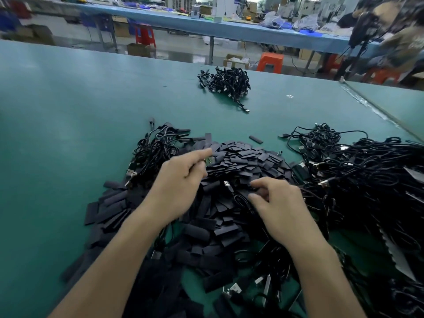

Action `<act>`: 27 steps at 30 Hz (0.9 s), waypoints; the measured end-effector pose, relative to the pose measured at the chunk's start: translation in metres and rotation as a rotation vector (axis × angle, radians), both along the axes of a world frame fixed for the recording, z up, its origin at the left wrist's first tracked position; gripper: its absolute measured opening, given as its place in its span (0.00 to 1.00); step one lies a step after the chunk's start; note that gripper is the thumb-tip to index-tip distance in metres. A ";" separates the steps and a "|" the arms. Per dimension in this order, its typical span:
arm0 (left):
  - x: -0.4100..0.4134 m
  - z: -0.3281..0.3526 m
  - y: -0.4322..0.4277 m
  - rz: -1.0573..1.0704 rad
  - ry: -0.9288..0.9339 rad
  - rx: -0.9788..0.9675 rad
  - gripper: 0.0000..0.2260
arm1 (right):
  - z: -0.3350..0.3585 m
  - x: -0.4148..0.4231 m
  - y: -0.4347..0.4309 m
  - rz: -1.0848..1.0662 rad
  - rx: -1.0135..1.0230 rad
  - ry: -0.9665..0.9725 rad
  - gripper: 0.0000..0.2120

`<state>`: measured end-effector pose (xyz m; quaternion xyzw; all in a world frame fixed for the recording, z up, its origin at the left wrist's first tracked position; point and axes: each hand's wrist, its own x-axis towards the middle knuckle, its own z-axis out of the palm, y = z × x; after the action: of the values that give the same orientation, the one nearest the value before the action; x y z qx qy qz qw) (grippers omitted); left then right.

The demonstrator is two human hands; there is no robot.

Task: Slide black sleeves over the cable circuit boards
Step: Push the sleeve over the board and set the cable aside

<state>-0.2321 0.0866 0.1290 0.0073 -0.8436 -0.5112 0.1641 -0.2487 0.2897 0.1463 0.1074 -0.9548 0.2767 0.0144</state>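
Two hands over a big pile of black sleeves (241, 157) on the green table (68, 111) | left hand (181, 177): fingers pinch a small green board (210, 160) above the pile | right hand (280, 205): fingers bent, touching the sleeves, cannot tell if they hold one | cable heap (367, 175) at right, another cable bunch (227, 83) far back

Both bare forearms are extended forward, the left hand (181, 180) set farther out than the right hand (283, 205). A small green circuit board (210, 160) is pinched at the left fingertips, with the index finger stretched forward. The right hand is held palm down, fingers loosely curled; whether anything is gripped cannot be told
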 end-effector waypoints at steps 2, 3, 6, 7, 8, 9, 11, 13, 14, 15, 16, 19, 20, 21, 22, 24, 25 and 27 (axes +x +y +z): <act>0.001 -0.008 0.004 -0.036 0.006 0.050 0.17 | -0.009 -0.003 -0.002 -0.033 0.028 -0.039 0.16; 0.001 -0.011 0.006 -0.046 0.014 0.090 0.17 | -0.013 -0.005 -0.003 -0.056 0.065 -0.064 0.18; 0.001 -0.021 0.011 -0.001 0.021 0.209 0.13 | -0.021 -0.009 -0.004 -0.113 0.074 -0.084 0.18; 0.002 -0.024 0.013 0.036 0.022 0.229 0.11 | -0.023 -0.009 -0.004 -0.124 0.038 -0.079 0.16; 0.001 -0.026 0.013 0.070 0.022 0.247 0.10 | -0.024 -0.010 -0.004 -0.127 -0.004 -0.072 0.15; 0.001 -0.027 0.013 0.095 0.020 0.268 0.10 | -0.025 -0.011 -0.004 -0.127 -0.052 -0.061 0.13; 0.001 -0.028 0.012 0.119 0.009 0.303 0.11 | -0.027 -0.012 -0.003 -0.116 -0.170 -0.022 0.12; 0.001 -0.030 0.012 0.115 -0.001 0.305 0.12 | -0.028 -0.012 -0.002 -0.102 -0.291 0.039 0.10; 0.001 -0.030 0.012 0.105 -0.002 0.292 0.11 | -0.028 -0.012 -0.001 -0.099 -0.350 0.070 0.08; 0.002 -0.030 0.013 0.091 -0.002 0.273 0.10 | -0.028 -0.012 -0.001 -0.097 -0.410 0.092 0.07; 0.002 -0.030 0.014 0.078 0.000 0.246 0.10 | -0.027 -0.011 0.000 -0.095 -0.466 0.105 0.06; 0.003 -0.029 0.019 0.056 0.005 0.122 0.09 | -0.028 -0.008 0.001 -0.096 -0.595 0.103 0.09; 0.002 -0.030 0.020 0.055 0.002 0.074 0.08 | -0.028 -0.008 0.002 -0.112 -0.598 0.090 0.09; 0.002 -0.030 0.021 0.057 -0.007 0.022 0.07 | -0.029 -0.008 0.003 -0.134 -0.575 0.070 0.09; 0.001 -0.029 0.022 0.061 -0.024 -0.037 0.06 | -0.030 -0.008 0.004 -0.154 -0.523 0.041 0.09; -0.001 -0.027 0.024 0.064 -0.078 -0.144 0.05 | -0.033 -0.008 0.005 -0.168 -0.399 -0.007 0.07; -0.003 -0.027 0.024 0.065 -0.101 -0.175 0.05 | -0.034 -0.008 0.004 -0.169 -0.356 -0.011 0.06; -0.004 -0.027 0.025 0.076 -0.118 -0.189 0.06 | -0.035 -0.010 0.002 -0.170 -0.276 0.026 0.06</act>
<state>-0.2361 0.1116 0.1022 0.0540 -0.8953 -0.4215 0.1334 -0.2582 0.2913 0.1113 0.0270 -0.9132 0.4015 0.0648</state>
